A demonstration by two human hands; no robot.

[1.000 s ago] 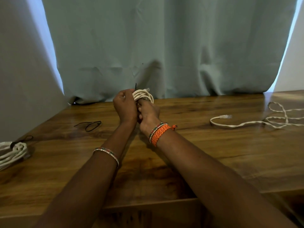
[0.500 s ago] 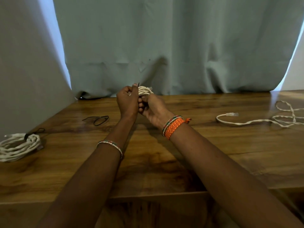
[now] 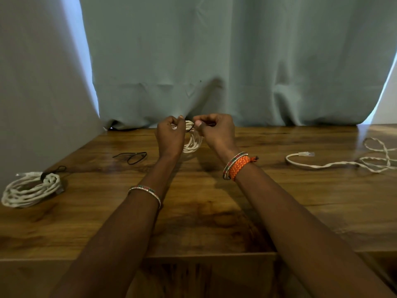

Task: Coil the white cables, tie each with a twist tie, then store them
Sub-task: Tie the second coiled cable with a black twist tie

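A small coil of white cable (image 3: 192,141) hangs between my two hands above the far middle of the wooden table (image 3: 204,211). My left hand (image 3: 170,135) pinches the coil's top from the left. My right hand (image 3: 217,131) pinches a thin black twist tie (image 3: 190,129) that crosses the top of the coil. A second white coil (image 3: 30,189), bound with a black tie, lies at the table's left edge. An uncoiled white cable (image 3: 335,163) with a clear plug sprawls on the right.
A spare black twist tie (image 3: 132,157) lies loose on the table left of my hands. A grey-green curtain (image 3: 214,61) hangs along the table's back edge. A pale wall (image 3: 38,93) closes the left side.
My hands have moved apart: the right hand turned from under the coil to its upper right side, gripping the tie. The coil now hangs lower between them. The view shifted left.
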